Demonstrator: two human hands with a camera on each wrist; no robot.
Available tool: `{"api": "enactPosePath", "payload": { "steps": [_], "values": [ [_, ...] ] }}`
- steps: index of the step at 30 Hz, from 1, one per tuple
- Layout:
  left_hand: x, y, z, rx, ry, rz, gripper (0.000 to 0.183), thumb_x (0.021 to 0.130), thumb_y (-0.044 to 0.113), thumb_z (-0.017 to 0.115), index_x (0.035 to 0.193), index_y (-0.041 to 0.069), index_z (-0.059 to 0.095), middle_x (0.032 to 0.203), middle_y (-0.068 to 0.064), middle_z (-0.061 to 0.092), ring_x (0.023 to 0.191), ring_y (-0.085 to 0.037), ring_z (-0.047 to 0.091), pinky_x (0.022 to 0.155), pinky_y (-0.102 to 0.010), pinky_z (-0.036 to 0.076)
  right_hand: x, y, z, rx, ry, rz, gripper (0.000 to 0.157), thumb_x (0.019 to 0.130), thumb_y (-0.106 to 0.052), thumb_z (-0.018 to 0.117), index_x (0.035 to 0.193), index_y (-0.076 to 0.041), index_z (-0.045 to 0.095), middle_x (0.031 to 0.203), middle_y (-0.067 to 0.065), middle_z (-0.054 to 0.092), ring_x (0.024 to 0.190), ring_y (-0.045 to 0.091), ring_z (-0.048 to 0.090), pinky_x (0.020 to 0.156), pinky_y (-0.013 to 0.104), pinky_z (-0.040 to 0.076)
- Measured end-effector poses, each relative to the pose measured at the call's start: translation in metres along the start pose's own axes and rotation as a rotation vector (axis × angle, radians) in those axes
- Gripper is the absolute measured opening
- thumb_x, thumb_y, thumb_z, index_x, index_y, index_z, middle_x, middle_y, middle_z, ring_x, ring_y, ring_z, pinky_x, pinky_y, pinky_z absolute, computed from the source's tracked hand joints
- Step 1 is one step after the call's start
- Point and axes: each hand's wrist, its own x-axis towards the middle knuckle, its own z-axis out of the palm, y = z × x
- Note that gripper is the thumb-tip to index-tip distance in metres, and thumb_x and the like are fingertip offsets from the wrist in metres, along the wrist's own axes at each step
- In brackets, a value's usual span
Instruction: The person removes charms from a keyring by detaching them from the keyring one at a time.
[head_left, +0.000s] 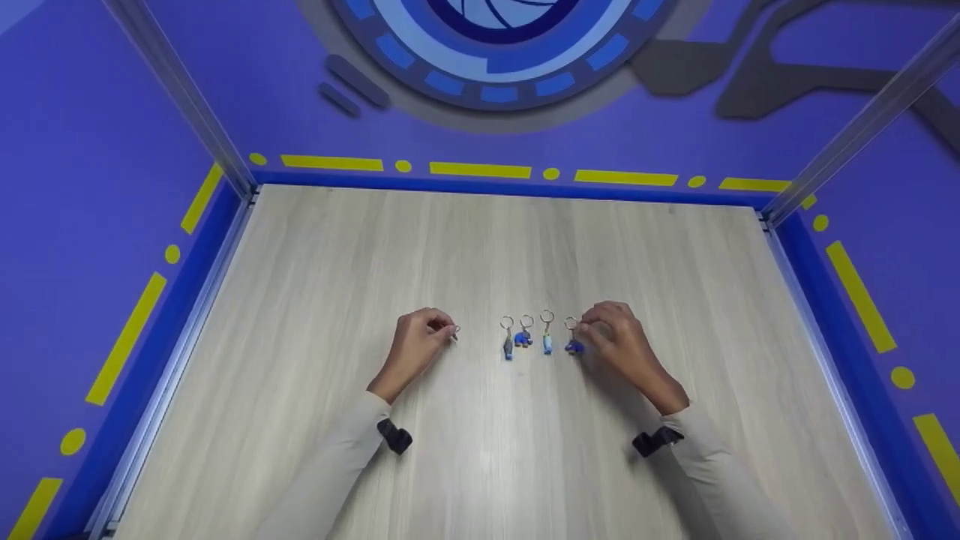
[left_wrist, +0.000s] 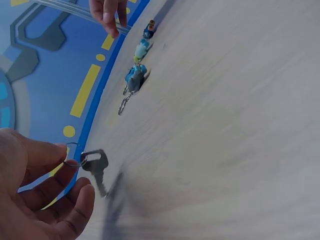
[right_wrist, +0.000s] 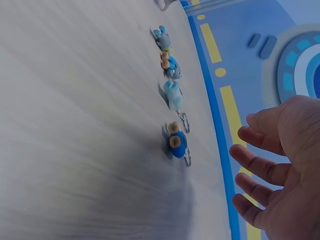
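Note:
My left hand (head_left: 421, 337) pinches a thin metal ring between thumb and forefinger. From that ring hangs a silver key (left_wrist: 97, 165), held over the tabletop in the left wrist view. Several figure keychains stand in a row to the right of this hand: a grey and blue one (head_left: 508, 348), a blue one with orange feet (head_left: 523, 340), a light blue one (head_left: 547, 344) and a dark blue one (head_left: 574, 347). Beside the dark blue keychain is my right hand (head_left: 615, 330); in the right wrist view its fingers are loosely bent, with nothing between them.
A pale wood-grain table (head_left: 480, 255) spreads under everything. Blue printed panels with yellow dashes, such as the back wall (head_left: 487, 142), enclose its back and sides, and metal posts (head_left: 187, 97) rise at the far corners.

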Motion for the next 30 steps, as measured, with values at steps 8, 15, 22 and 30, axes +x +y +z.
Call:
{"api": "enactPosePath", "payload": {
  "steps": [8,15,22,30],
  "values": [
    [0.014,-0.011,0.015,0.076,0.043,0.0,0.007,0.095,0.005,0.085,0.09,0.007,0.081,0.092,-0.004,0.074,0.094,-0.022,0.059,0.085,-0.035,0.047,-0.003,0.002,0.003,-0.019,0.02,0.022,0.005,0.096,0.003,0.081,0.096,-0.001,0.078,0.106,0.013,0.077,0.12,0.042,0.063,0.109,0.057,0.044],
    [0.021,-0.022,0.025,0.141,0.02,0.063,0.006,0.096,0.006,0.085,0.091,0.006,0.081,0.099,-0.007,0.076,0.103,-0.027,0.06,0.092,-0.043,0.05,-0.007,0.003,0.002,-0.027,0.025,0.064,0.006,0.097,0.004,0.079,0.099,-0.002,0.079,0.107,0.011,0.077,0.122,0.038,0.063,0.109,0.053,0.044],
    [0.034,-0.056,0.041,0.128,0.076,0.165,0.008,0.09,0.007,0.087,0.089,0.011,0.08,0.097,-0.002,0.072,0.105,-0.027,0.058,0.092,-0.038,0.05,-0.008,0.002,0.001,-0.019,0.022,0.075,0.005,0.098,0.003,0.078,0.1,-0.002,0.078,0.109,0.011,0.078,0.125,0.039,0.063,0.112,0.054,0.044],
    [0.031,-0.044,0.031,0.169,0.028,0.187,0.009,0.098,0.016,0.082,0.101,0.008,0.081,0.111,-0.007,0.072,0.117,-0.03,0.058,0.103,-0.041,0.051,-0.008,-0.001,0.0,-0.042,0.05,-0.034,0.01,0.097,0.006,0.078,0.104,0.0,0.077,0.111,0.011,0.077,0.123,0.039,0.064,0.11,0.051,0.046]
  ]
}}
